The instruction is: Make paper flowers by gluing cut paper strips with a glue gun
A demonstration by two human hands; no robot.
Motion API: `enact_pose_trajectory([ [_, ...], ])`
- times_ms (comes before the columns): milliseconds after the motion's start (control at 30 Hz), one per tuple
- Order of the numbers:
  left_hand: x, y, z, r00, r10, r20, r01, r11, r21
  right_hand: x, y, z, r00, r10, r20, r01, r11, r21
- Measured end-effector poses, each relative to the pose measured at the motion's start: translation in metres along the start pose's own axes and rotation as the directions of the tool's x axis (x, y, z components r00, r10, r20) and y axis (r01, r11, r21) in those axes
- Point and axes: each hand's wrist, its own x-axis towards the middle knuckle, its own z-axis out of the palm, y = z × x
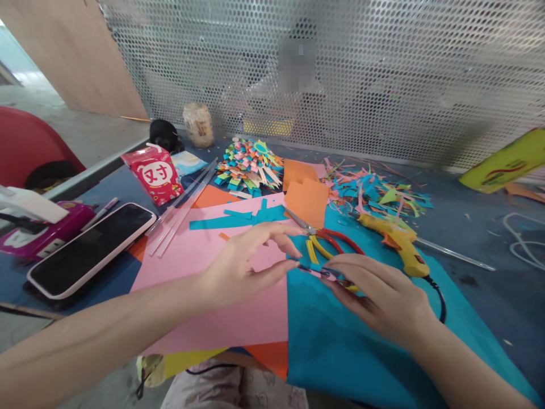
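My right hand (383, 292) pinches a small blue and pink paper piece (324, 274), with dark parts showing in it; its exact form is too small to tell. From the other side my left hand (251, 258) reaches to the piece's left end, thumb and a fingertip closed together there, index finger arched above. Just behind the hands lie open scissors (313, 232) with red and yellow handles. Beneath are a pink paper sheet (204, 307) and a teal sheet (357, 358). Teal paper strips (213, 222) rest on the pink sheet.
A yellow glue gun (395, 241) lies at right, its cord trailing. Behind are fringed paper pieces (249, 165), orange paper (306, 201) and shredded paper strips (374, 190). Clear sticks (183, 210), a phone (91, 250) and a red packet (154, 173) sit left. A perforated metal panel (361, 85) borders the back.
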Motion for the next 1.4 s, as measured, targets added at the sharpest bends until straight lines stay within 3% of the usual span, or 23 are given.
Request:
enact_pose_trajectory([
  [133,-0.001,-0.004,0.000,0.998,-0.061,-0.026,0.062,0.997,0.039,0.001,-0.001,0.001,0.999,0.024,-0.031,-0.023,0.999,0.034],
  [233,-0.001,-0.007,0.003,0.994,-0.088,-0.071,0.093,0.994,0.065,0.003,-0.003,0.001,0.991,0.125,-0.050,-0.119,0.986,0.116],
  [367,0.000,-0.007,0.004,0.992,-0.084,-0.096,0.090,0.994,0.062,0.006,-0.004,0.002,0.960,0.280,0.015,-0.275,0.931,0.240],
  [500,0.000,-0.006,0.003,0.989,-0.116,-0.087,0.123,0.989,0.086,0.007,-0.001,0.003,0.936,0.346,0.062,-0.348,0.888,0.299],
  [933,0.002,-0.004,0.004,0.969,-0.219,-0.110,0.223,0.975,0.021,0.007,0.000,0.007,0.919,0.376,0.116,-0.393,0.859,0.327],
  [1067,0.002,-0.009,0.003,0.956,-0.252,-0.147,0.258,0.966,0.023,0.008,0.000,0.006,0.875,0.454,0.171,-0.483,0.787,0.385],
  [1233,0.004,-0.012,0.002,0.927,-0.366,-0.077,0.365,0.930,-0.032,0.010,0.001,0.008,0.810,0.523,0.266,-0.584,0.679,0.445],
  [1400,0.004,-0.014,0.004,0.930,-0.366,-0.041,0.362,0.929,-0.076,0.009,0.002,0.010,0.781,0.522,0.343,-0.622,0.603,0.499],
])
